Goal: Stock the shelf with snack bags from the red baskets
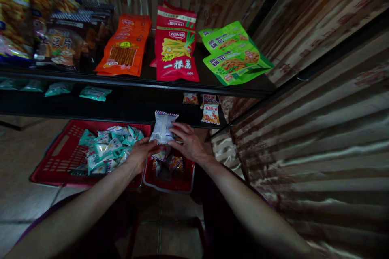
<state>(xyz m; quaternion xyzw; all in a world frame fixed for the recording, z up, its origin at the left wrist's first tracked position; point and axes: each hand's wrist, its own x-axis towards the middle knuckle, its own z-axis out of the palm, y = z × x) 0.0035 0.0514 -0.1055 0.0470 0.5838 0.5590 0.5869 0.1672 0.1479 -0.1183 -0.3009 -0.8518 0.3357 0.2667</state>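
A small snack bag (164, 127), its pale printed back facing up and striped edges at its ends, is held over the small red basket (170, 188). My left hand (142, 151) is closed on the bag's lower left corner, thumb on top. At the bag's right side my right hand (189, 141) has its fingers curled against the edge. A bit of orange wrapping shows under those fingers; whether it belongs to a second packet I cannot tell. Below my hands, several small snack bags (176, 164) lie in the basket.
A larger red basket (62, 151) at left holds several teal and white packets (106, 149). On the lower shelf (142, 107) are teal packets (95, 93) and orange-white ones (210, 113). Bigger snack bags (178, 50) stand above. A shelf post (291, 83) and pleated curtain (316, 149) border the right.
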